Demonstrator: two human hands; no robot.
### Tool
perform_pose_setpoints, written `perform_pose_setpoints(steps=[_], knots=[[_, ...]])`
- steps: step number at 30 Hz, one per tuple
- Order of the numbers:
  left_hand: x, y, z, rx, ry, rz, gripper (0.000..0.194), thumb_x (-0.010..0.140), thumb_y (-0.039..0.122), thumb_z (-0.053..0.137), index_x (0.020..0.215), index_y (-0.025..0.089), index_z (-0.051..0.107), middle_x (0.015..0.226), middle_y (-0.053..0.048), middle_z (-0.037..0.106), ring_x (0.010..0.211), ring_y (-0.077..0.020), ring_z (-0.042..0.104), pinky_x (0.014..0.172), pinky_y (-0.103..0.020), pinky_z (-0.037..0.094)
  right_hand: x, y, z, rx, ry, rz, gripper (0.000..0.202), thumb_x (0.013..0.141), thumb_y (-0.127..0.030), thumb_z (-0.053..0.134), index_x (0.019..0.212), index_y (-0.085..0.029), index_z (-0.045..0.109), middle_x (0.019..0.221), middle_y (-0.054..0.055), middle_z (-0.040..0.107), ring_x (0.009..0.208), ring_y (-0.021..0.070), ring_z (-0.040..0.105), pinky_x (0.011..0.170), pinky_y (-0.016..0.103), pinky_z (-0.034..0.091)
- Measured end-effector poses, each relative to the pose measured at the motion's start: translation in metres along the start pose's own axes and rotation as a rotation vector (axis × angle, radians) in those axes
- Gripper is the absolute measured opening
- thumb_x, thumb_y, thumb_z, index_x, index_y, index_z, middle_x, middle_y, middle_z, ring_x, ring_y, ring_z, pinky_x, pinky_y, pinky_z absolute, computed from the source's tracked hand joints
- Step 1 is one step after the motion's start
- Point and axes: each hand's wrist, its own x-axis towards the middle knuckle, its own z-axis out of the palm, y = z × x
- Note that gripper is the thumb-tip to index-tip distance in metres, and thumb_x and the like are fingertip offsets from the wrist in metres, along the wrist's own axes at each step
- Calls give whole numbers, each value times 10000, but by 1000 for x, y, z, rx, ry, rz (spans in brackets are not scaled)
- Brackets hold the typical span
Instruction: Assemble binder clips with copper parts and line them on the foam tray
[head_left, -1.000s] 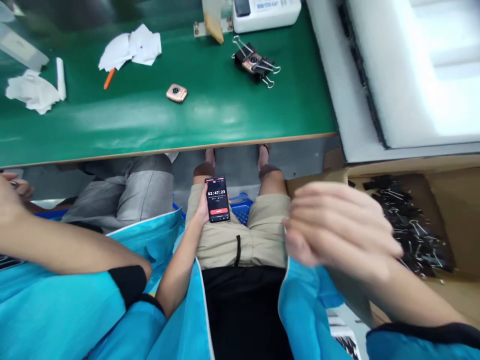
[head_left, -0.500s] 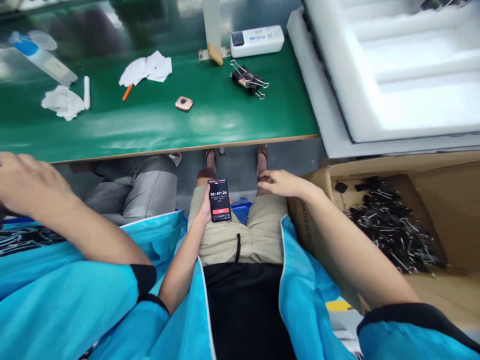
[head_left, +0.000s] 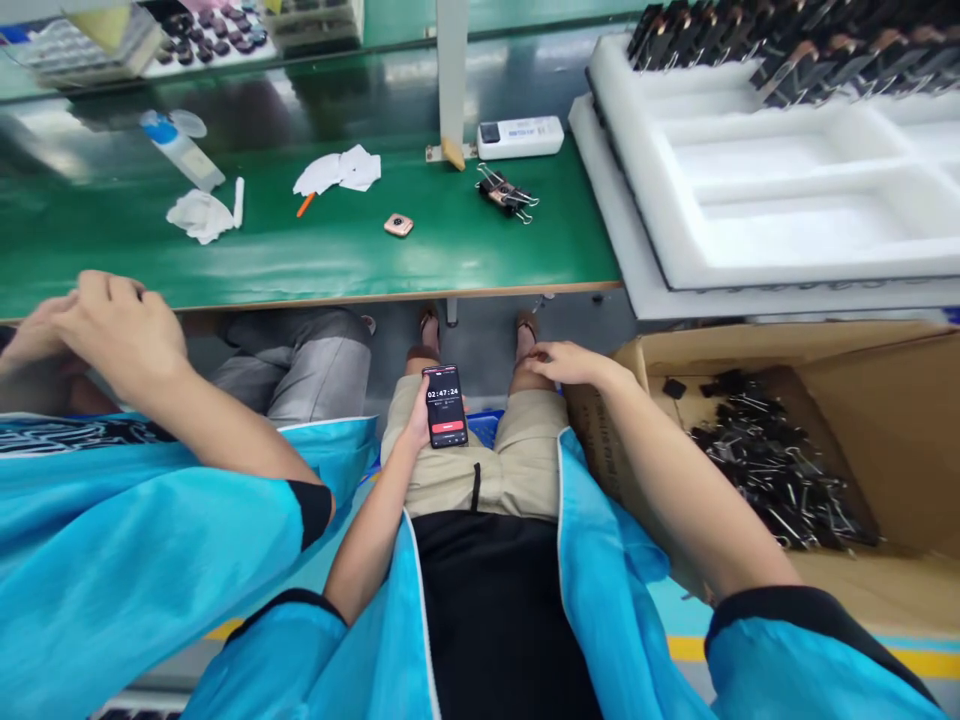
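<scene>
My left hand (head_left: 420,420) is closed around a smartphone (head_left: 447,408) above my lap, its dark screen showing 02:47:24 and a red button. My right hand (head_left: 566,362) lies on my right knee with loosely stretched fingers, holding nothing. On the green bench ahead sits a small rose-gold watch case (head_left: 399,225). To the right of it, black binder clips (head_left: 508,193) with wire handles are clamped on a similar case.
A cardboard box (head_left: 637,400) of loose binder clips stands to my right, below a white foam tray (head_left: 675,250). A co-worker's hands (head_left: 127,325) are at the left. The bench also holds a blue-capped bottle (head_left: 184,150), crumpled tissue (head_left: 200,215) and a white box (head_left: 520,138).
The view has tilted up, bringing more of the shelf and foam tray into sight. The co-worker's hands have come further into view. My hands keep their places, the left still holding the smartphone.
</scene>
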Motion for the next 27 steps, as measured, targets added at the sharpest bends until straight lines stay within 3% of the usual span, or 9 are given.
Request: perform_pose_setpoints(steps=[4, 7, 14, 20, 27], knots=[[-5, -4, -5, -27, -21, 76, 499, 879, 398, 543, 1190, 44, 708, 969, -189, 787, 892, -331, 764, 804, -424, 606, 2, 3, 2, -3, 4, 9, 382, 1022, -400, 571, 1315, -182, 684, 1334, 128, 681, 1240, 316, 631, 1099, 403, 472], [-5, -5, -9, -49, -54, 117, 581, 737, 292, 554, 1233, 25, 697, 1023, -197, 787, 936, -354, 761, 832, -448, 597, 3, 4, 2, 18, 18, 10, 381, 1019, -400, 578, 1305, -172, 684, 1300, 127, 700, 1219, 307, 644, 1082, 388, 486], [-6, -3, -14, -7, -45, 120, 630, 646, 248, 550, 1216, 27, 705, 1063, -203, 780, 1013, -382, 738, 877, -477, 575, 3, 3, 3, 18, 22, 20, 398, 1029, -408, 574, 1334, -168, 664, 1343, 125, 677, 1238, 304, 634, 1095, 368, 473], [-10, -1, -8, 37, -25, 153, 541, 701, 195, 477, 1160, 45, 720, 1035, -135, 791, 1093, -412, 695, 914, -480, 540, -1, -7, -2, 26, 10, 31, 383, 1031, -372, 575, 1336, -156, 654, 1284, 121, 706, 1170, 278, 669, 1013, 316, 507], [-4, -2, 5, 86, -56, 142, 686, 623, 166, 565, 1298, 76, 652, 1059, -167, 787, 958, -352, 758, 869, -469, 583, -7, -15, -7, 20, -3, 4, 378, 1013, -278, 570, 1360, -151, 645, 1328, 120, 689, 1197, 268, 659, 1020, 304, 497]])
